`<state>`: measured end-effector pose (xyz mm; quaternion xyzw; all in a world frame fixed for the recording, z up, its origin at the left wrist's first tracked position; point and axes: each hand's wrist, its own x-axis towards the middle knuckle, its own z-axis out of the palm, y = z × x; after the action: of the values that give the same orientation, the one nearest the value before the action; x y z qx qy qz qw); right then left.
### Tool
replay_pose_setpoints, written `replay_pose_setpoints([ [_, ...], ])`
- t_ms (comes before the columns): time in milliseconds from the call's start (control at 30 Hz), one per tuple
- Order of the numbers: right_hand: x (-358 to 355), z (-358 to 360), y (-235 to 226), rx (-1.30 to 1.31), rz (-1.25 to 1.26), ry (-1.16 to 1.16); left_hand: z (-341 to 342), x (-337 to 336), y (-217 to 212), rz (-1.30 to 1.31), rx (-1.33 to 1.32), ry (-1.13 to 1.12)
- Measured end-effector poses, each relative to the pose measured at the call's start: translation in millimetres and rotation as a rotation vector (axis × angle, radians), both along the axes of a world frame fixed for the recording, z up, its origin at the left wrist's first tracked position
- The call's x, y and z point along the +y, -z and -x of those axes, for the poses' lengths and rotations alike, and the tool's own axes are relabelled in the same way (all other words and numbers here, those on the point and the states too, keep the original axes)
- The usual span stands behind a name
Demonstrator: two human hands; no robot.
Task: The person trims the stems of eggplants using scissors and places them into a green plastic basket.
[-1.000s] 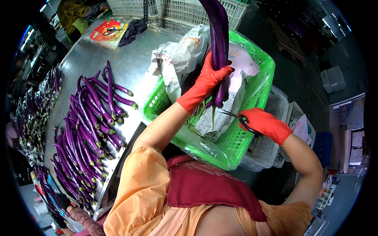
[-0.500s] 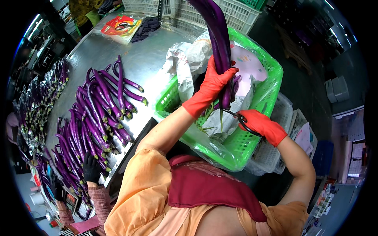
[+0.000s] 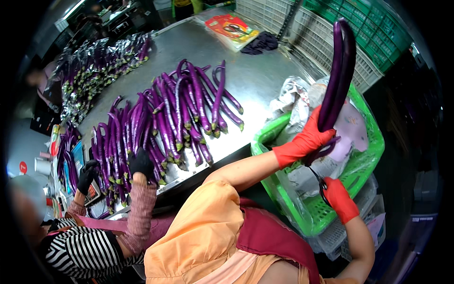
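Observation:
My left hand [image 3: 311, 138], in a red rubber glove, is closed around long purple eggplants [image 3: 337, 78] held upright, their tips pointing away from me. Their lower ends come out below my fist, over a green plastic basket [image 3: 309, 221]. In the same kind of red glove, my right hand [image 3: 341, 199] is closed on black-handled scissors [image 3: 323, 186]. The blades reach up to the eggplants' lower ends; whether they touch the stems I cannot tell. Crumpled paper [image 3: 307, 180] and a clear plastic liner lie in the basket.
Many loose eggplants [image 3: 187, 106] cover the metal table [image 3: 172, 42]. Foil-wrapped ones [image 3: 94, 71] lie at the far left. A co-worker's black-gloved hand [image 3: 142, 164] touches the near pile. White crates [image 3: 312, 40] and green crates [image 3: 373, 35] stand behind the basket.
The view has swung left, so table and basket sit further right and more of the co-worker shows. My left hand still grips the eggplants; the scissors remain at their lower ends.

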<state>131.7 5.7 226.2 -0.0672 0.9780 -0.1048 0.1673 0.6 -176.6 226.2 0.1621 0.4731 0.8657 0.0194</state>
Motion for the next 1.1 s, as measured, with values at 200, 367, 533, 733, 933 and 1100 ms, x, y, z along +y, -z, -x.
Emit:
replay_pose_setpoints([
  [200, 19, -13, -15, -0.159, 0.597, 0.554, 13, -199, -16, 0.786, 0.152, -0.660],
  [367, 31, -50, -34, -0.002, 1.097, 0.759, -23, -371, -1, 1.055, -0.043, -0.751],
  [533, 37, -76, -7, 0.198, 1.315, 0.860, -25, -382, 6, 2.201, -0.111, -0.743],
  [733, 38, -87, 25, 0.471, 1.342, 0.927, 11, -125, -92, 0.898, 0.058, 0.012],
  [933, 32, -89, 27, 0.455, 1.407, 0.981, 8, 75, 55, 1.364, 0.484, 0.965],
  [1100, 35, -91, 32, 0.396, 1.388, 0.990, 44, 128, 239, 2.078, 1.000, 1.098],
])
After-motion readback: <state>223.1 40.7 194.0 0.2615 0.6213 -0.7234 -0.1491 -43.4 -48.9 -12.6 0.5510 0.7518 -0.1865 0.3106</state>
